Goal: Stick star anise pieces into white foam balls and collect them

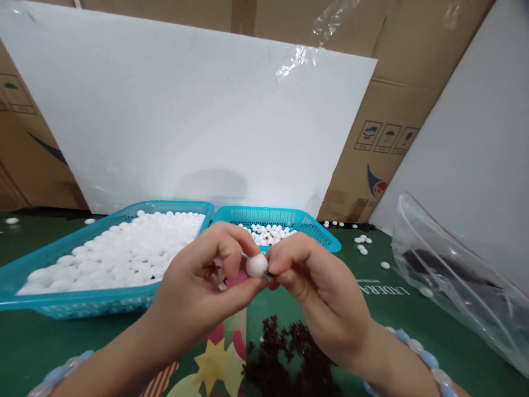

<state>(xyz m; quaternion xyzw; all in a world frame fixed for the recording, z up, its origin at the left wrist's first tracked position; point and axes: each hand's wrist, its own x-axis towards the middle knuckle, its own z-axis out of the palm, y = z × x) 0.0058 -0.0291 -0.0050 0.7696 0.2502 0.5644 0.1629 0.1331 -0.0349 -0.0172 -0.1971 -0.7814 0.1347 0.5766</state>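
Note:
My left hand (206, 281) pinches a small white ball (257, 266) between thumb and forefinger. Tucked under its curled fingers are a reddish-brown bit (212, 270) and something white, partly hidden. My right hand (318, 286) is closed at the ball's right side, its fingertips pinching a small dark brown piece (270, 274) against or right beside the ball. Most of that piece is covered by the fingers. Below the hands lies a loose pile of dark brown, jagged little pieces (285, 358).
A large blue basket (95, 300) full of white balls stands at left. Behind the hands is a smaller blue basket (318, 231) with white balls, some bearing brown bits. A clear bag (458, 281) with dark contents lies right. Stray balls (362, 240) dot the green table; a white board (198, 110) stands behind.

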